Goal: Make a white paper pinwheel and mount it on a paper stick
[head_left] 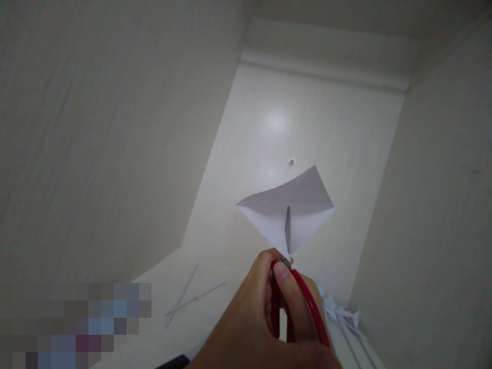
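Since one blade (287, 230) of the red scissors (314, 307) lies across the paper (298, 187), pointing away from the body, the step in hand looks like cutting, prob. mid-cut; can't see the underside to confirm. Next move calls for holding the sheet steady, w/ the blade kept on line, then bringing the handles together; loose paper might buckle, b/c only its near corner seems supported.

Pose: hands (246, 312) bunched at bottom centre, overlapping, so can't tell L from R cleanly, nor which does what. What shows: fingers curled round the scissors, a thumb (283, 272) laid over the handles near the pivot, knuckles bent, wrist low, approx. at the frame's edge. Paper's near tip sits right at the fingertips; pinched or just touching, can't tell.

Paper is ctr., above the table (307, 113), creased, w/ corners spread L & R. Nearby: two crossed strips (207, 292) to the L, a strip pile (342, 313) to the R, plus a tiny bit (291, 162) beyond the paper, unidentifiable.
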Available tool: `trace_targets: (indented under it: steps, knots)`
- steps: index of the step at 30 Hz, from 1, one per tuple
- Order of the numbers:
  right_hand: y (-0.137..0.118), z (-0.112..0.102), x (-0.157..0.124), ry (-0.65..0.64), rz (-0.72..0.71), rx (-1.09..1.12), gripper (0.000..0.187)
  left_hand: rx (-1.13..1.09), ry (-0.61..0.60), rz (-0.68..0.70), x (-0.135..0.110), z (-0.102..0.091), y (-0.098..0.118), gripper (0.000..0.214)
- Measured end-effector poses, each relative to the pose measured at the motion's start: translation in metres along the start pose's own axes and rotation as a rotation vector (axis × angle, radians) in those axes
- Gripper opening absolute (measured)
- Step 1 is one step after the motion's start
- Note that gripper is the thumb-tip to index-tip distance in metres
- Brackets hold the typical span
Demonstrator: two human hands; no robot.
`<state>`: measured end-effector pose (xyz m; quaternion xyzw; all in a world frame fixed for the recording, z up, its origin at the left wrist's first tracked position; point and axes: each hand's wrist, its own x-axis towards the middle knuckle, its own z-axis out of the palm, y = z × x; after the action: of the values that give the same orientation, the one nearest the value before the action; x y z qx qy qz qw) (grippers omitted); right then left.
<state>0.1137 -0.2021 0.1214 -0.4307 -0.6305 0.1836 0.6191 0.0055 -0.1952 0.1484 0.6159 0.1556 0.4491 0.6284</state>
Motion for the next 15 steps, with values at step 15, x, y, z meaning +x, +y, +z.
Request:
trace_targets:
  steps: [15]
  knots:
    - [-0.029,-0.018,0.017,-0.335,0.214,0.054,0.054,0.075,0.273,0.327,0.014,-0.025,-0.001,0.044]
